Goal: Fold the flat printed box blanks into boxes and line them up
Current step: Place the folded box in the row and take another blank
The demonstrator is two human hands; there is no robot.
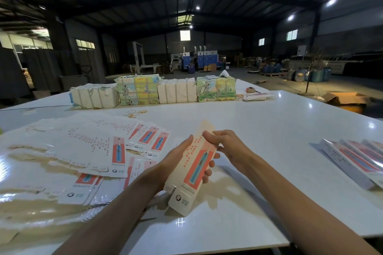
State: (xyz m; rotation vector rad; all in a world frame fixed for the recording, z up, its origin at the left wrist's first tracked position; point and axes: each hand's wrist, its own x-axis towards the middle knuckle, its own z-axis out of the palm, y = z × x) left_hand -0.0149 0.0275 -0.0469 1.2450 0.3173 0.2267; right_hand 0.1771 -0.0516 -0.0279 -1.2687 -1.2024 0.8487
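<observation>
We are holding one box point(199, 168) above the table point(269, 130): our left hand point(174, 163) is wrapping it from beneath, and our right hand point(226, 145) is pinching its far edge. Left of the box, flat blanks point(83, 147) are overlapping uncountably; right of it, folded boxes point(356, 157) are running off-frame; beyond it, four wrapped bundles point(176, 91) are sitting.

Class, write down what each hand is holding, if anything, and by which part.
Both hands hold one half-folded printed box: the left hand grips its middle from the left side, and the right hand pinches its upper end.
</observation>
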